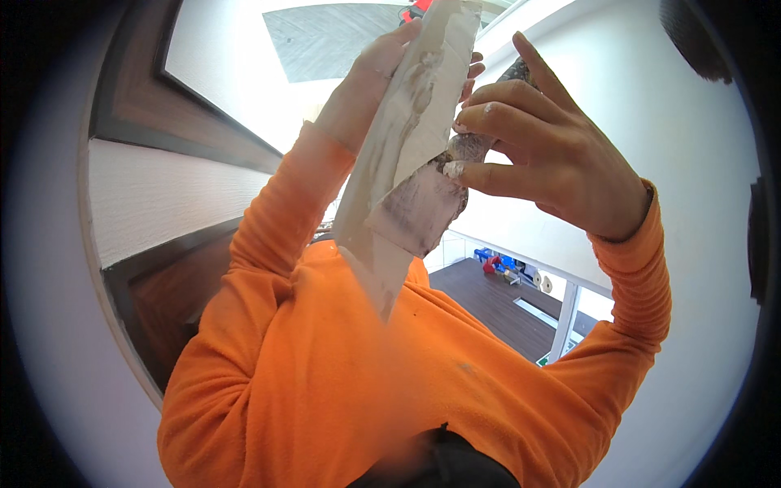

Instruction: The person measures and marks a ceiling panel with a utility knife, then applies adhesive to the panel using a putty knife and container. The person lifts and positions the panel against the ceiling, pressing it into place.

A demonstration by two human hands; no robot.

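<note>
My left hand (376, 75) is closed around a long, wide putty knife (362, 215), which I hold tilted in front of my chest. Its fingertips show past the tool's far edge. Whitish filler (423, 98) lies smeared along the broad face. In my right hand (561, 146) is a smaller putty knife (419, 203), its blade flat against the wide one. The fingers pinch its worn grey handle, with the index finger raised. White residue sticks to the fingertips.
Dark-framed brown wooden panels (187, 317) stand close on my left beside a white wall. Below right, several blue and red items (500, 264) lie on a dark brown surface (496, 305), near a white post (565, 321). A grey panel (325, 41) shows at the top.
</note>
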